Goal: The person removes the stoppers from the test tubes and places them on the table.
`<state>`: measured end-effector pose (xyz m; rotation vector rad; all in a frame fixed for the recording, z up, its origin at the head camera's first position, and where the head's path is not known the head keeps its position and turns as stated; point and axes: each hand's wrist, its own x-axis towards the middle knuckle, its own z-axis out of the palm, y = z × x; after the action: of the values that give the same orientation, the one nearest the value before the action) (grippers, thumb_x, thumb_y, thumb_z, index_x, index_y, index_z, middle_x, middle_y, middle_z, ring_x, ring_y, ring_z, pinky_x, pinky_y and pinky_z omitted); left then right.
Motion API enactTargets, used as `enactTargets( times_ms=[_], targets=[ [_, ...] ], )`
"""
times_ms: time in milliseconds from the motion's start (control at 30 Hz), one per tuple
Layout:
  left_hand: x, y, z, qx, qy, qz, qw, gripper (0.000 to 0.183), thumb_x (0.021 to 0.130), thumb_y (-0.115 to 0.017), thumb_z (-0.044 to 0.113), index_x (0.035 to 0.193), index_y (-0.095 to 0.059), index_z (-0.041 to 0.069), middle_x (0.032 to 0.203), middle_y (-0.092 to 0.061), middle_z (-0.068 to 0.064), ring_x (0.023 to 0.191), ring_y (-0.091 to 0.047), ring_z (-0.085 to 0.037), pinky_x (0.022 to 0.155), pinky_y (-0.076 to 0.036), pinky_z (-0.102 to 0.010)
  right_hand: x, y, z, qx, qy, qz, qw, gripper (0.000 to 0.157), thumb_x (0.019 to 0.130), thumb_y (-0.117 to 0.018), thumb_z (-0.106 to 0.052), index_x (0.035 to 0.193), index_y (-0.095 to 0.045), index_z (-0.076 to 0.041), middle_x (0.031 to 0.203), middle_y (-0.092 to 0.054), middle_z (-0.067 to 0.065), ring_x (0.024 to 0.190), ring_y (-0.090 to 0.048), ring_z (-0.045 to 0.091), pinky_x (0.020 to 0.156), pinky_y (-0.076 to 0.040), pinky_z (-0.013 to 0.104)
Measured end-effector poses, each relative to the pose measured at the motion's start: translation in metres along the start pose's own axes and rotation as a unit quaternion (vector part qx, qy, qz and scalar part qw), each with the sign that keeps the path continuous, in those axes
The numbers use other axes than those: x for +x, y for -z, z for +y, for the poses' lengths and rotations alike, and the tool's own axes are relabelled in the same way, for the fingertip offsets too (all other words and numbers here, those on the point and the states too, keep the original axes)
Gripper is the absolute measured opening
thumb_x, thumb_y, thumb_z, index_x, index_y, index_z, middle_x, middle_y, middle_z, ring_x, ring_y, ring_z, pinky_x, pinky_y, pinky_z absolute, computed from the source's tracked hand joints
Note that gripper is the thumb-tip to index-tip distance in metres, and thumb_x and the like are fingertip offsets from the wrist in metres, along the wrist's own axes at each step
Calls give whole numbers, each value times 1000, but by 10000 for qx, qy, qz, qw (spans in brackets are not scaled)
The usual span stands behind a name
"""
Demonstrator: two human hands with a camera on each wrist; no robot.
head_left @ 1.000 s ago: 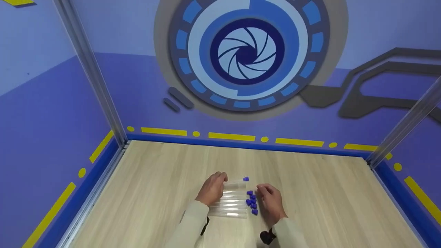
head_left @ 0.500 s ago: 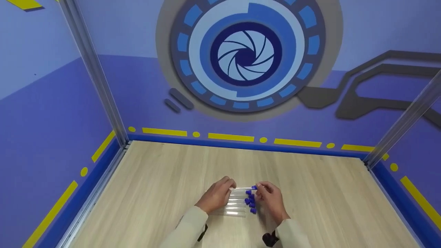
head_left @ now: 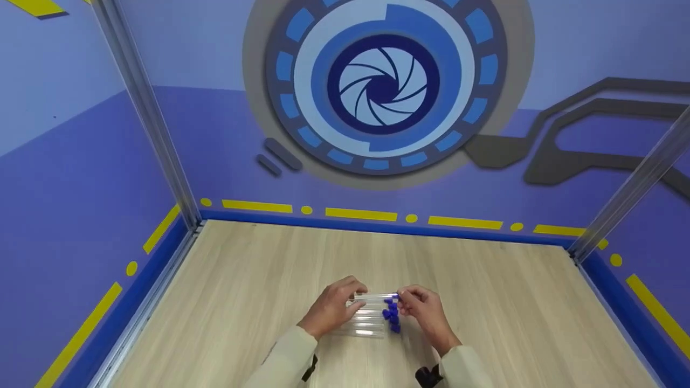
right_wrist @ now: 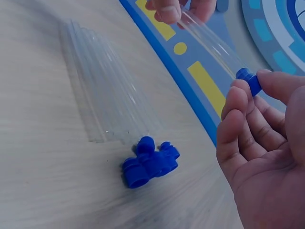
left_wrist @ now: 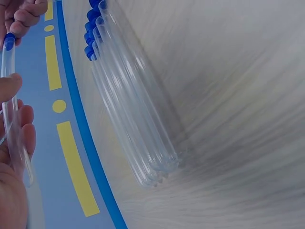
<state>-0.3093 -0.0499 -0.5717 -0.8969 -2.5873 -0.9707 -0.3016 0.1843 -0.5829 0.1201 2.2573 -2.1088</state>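
My left hand [head_left: 330, 306] grips a clear test tube [right_wrist: 209, 40] by its body, thumb on one side and fingers on the other. A blue cap [right_wrist: 249, 80] sits on the tube's end, pinched between the thumb and fingers of my right hand [head_left: 426, 312]. The tube is held above the table between both hands. Below it, several clear test tubes [left_wrist: 128, 105] lie side by side on the wood. Several loose blue caps [right_wrist: 152, 162] are clustered at the right-hand ends of these tubes, close to my right hand.
The light wooden tabletop [head_left: 259, 258] has a blue printed panel [head_left: 215, 151] behind it and similar panels at both sides. Metal posts [head_left: 156, 124] stand at the back corners. Dark straps show at both wrists.
My right hand, apart from the tube at first, has come to its cap and pinched it. The left hand has moved slightly right with the tube, and its thumb has shifted.
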Motion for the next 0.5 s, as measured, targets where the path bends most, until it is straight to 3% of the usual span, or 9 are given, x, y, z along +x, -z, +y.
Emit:
enactTargets(
  times_ms=[267, 500],
  targets=[
    [-1, 8, 4, -107, 201, -29, 9997, 17, 88, -70, 17, 103, -67, 20, 98, -66, 10, 83, -59, 0, 74, -51, -18, -2, -2, -3, 249, 218, -160, 9993, 24, 93, -63, -18, 100, -61, 4, 78, -61, 3, 68, -58, 11, 63, -51, 22],
    [-1, 10, 3, -309, 216, -60, 9993, 14, 88, -70, 16, 101, -68, 17, 97, -69, 2, 80, -59, -2, 72, -50, -17, -5, -4, -6, 117, 442, -180, 9988, 22, 93, -63, -18, 99, -61, 3, 78, -62, 2, 68, -58, 10, 63, -50, 21]
  ],
)
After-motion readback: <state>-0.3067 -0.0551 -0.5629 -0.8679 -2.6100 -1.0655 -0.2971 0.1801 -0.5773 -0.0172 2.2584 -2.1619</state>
